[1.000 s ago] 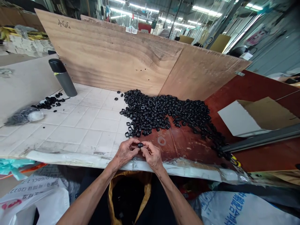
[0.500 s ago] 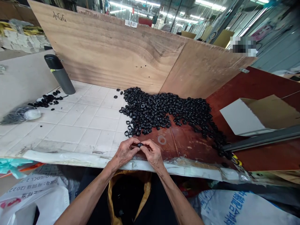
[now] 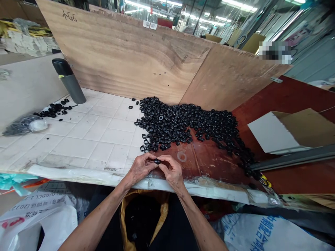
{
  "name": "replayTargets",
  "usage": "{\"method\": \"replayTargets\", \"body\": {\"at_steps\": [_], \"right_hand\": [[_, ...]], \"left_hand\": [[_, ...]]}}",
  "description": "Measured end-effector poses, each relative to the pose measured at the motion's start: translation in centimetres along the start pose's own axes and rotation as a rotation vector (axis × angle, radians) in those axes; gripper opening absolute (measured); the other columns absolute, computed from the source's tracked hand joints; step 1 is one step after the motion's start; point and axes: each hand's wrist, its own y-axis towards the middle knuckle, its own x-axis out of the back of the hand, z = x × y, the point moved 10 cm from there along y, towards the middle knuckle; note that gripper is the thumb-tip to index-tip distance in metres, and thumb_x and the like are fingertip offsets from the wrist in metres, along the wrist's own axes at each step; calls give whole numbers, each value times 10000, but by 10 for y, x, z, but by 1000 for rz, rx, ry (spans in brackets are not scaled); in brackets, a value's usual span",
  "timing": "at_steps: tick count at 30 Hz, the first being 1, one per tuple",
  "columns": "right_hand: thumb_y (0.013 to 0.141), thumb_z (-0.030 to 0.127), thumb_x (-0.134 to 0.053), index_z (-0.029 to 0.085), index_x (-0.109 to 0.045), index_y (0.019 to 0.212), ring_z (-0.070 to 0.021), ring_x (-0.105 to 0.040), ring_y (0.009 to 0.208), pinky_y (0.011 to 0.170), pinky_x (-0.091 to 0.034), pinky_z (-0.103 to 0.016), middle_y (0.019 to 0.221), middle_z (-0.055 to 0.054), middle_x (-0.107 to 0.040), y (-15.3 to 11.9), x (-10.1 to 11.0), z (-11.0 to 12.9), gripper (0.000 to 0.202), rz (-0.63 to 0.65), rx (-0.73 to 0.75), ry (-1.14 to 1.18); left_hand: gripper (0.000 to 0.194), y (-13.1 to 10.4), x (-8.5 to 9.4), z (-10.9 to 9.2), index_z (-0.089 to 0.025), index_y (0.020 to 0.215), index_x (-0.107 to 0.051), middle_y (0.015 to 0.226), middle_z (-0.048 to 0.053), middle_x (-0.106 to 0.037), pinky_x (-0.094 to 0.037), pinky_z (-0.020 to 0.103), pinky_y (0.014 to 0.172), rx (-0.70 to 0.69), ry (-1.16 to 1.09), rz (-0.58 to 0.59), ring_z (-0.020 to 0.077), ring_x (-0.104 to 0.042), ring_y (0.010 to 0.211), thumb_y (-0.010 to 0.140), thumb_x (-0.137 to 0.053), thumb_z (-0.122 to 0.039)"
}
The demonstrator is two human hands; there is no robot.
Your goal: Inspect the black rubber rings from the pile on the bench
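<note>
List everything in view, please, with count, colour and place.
held piece: one, black, between fingertips
rings: many, black, heaped mid-bench
small parts: several, black, left
bottle: one, grey and black, rear left
plastic bag: one, clear, far left
open carton: one, white and brown, right
metal bar: one, grey, right
bench: one, white and red, centre
plywood boards: two, tan, rear
printed sacks: two, white, lower corners
open sack: one, yellowish, below bench
lights: several, white, overhead
left hand: one, bare, front
right hand: one, bare, front

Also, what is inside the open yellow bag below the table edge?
In the yellow bag, only a dark mass with a few faint glints shows. Too dark to tell what it is; whatever lies deeper is hidden.
</note>
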Motion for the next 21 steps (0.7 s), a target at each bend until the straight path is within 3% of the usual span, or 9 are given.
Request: {"method": "replayTargets", "body": {"at_steps": [3,9,12,16,18,20,21], "right_hand": [[890,236,-649,224,-697,1061,-230,-711,978,900,-584,-372,1031,-68,-737,-2,0,-9,178,-28,-55,10],[921,324,-649,196,-664,1178,-183,-696,732,722,-579,-299,854,-38,-732,-3,3,-12,288,-112,-66,-173],[961,347,-586,183,-662,1181,-161,-644,626,650,-549,-272,728,-5,-685,-3,1,-7,284,-91,-54,-231],[956,362,-580,191,-671,1225,-160,-627,627,613,-522,-260,776,-16,-686,-3,-4,-2,332,-14,-36,-191],[970,377,-565,190,-743,1023,-153,-593,572,583,-489,-255,665,-4,-649,-2,-4,-1,264,-7,-54,-218],[992,395,-532,189,-707,723,-132,-510,481,532,-433,-247,505,24,-534,-2,1,-3,381,-45,-88,-262],[991,403,-531,189,-672,662,-123,-482,465,518,-412,-244,484,31,-504,-1,2,-2,416,-62,-92,-267]], "left_hand": [[256,0,0,1,-149,978,-664,918,45,-720,-553,278,734,16,-27,1,161,-682,794,762,-744,-259],[164,-2,-2,-16,-166,969,-679,982,48,-709,-555,294,826,-134,82,-4,176,-676,905,811,-687,-209],[154,-4,-4,-19,-175,967,-678,972,39,-699,-549,284,829,-159,131,5,171,-666,910,816,-675,-205],[217,-3,1,-13,-169,1014,-651,1027,54,-701,-562,269,742,-85,24,-35,149,-683,803,820,-693,-257],[233,-3,3,-12,-170,1022,-650,1009,49,-707,-564,267,733,-71,14,-54,145,-689,782,816,-702,-263],[234,-3,4,-12,-168,1014,-652,978,43,-714,-566,269,748,-69,15,-66,149,-696,788,808,-711,-261],[236,-3,4,-11,-167,1009,-650,978,43,-717,-566,269,748,-66,8,-71,149,-697,786,804,-717,-264]]}}
